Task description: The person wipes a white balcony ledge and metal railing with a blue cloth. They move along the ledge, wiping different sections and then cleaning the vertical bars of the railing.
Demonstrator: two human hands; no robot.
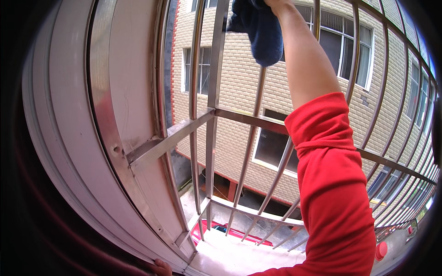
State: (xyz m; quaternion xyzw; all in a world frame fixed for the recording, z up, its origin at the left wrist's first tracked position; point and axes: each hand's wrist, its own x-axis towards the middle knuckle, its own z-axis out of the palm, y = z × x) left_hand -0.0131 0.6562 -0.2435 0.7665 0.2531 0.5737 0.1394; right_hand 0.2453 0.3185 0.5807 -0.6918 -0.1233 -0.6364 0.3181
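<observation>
My right arm, in a red sleeve pushed towards the elbow, reaches up across the window opening. At the top edge my right hand (275, 3), mostly cut off, grips a dark blue cloth (264, 38). The cloth hangs down in front of the metal bars, beside an upright square post (218, 58) of the window grille. Low in the picture, the fingers of my left hand (163, 267) rest at the lower edge of the white window frame (69, 114); the rest of that hand is hidden.
Metal crossbars (248, 119) and several upright bars (246, 165) enclose the opening. A pale ledge (238, 253) lies at the bottom, with a round red object (381, 251) at right. Beyond stand a brick-patterned building (238, 82) and a red vehicle (248, 237) below.
</observation>
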